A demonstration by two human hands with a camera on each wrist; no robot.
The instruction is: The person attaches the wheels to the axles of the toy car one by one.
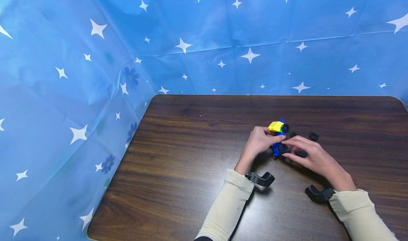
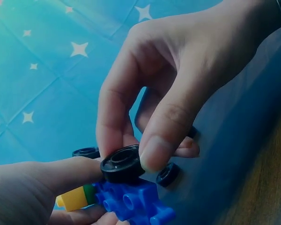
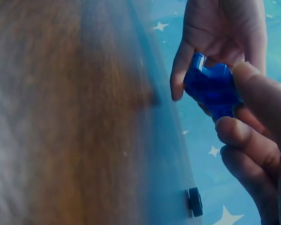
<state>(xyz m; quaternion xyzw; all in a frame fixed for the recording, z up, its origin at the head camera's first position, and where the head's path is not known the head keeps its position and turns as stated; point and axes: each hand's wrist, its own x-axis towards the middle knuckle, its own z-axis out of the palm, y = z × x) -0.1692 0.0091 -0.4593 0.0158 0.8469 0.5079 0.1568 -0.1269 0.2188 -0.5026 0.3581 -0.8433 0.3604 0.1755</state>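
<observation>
My left hand (image 1: 261, 141) holds a toy vehicle made of building blocks, its blue base (image 1: 276, 150) turned sideways above the table. A yellow block (image 1: 275, 126) and a bit of green sit at the far end, beside a black wheel (image 1: 285, 128) on that end's side. My right hand (image 1: 313, 154) pinches a second black wheel (image 2: 122, 164) by its rim, thumb and forefinger on opposite edges. That wheel lies against the near side of the blue base. From the right wrist, the blue base (image 3: 213, 89) shows between both hands, and the pinched wheel is hidden.
Two loose black wheels lie on the dark wood table (image 1: 178, 156), one close behind the right fingers (image 1: 293, 135) and one farther right (image 1: 313, 136). A blue star-patterned cloth (image 1: 223, 42) hangs behind the table and along its left side.
</observation>
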